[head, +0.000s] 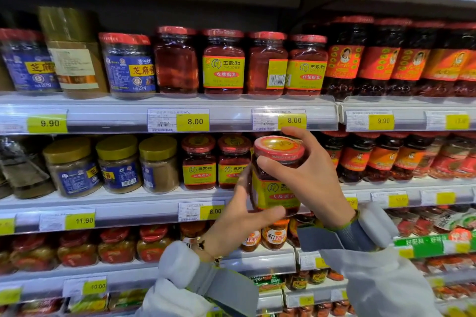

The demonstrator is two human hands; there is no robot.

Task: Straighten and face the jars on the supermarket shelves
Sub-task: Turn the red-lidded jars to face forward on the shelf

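Observation:
A red-lidded jar with a yellow label is held off the shelf in front of the middle row, tilted slightly. My right hand grips it near the lid from the right. My left hand supports its lower left side and base. Two matching jars stand upright on the middle shelf just left of it, labels facing out. On the shelf above, one similar jar shows no label and another shows its barcode side.
Brown yellow-lidded jars stand at the left of the middle shelf. Dark chilli jars with red-orange labels fill the right side. Shelf edges carry price tags. Lower shelves hold several more jars and packets.

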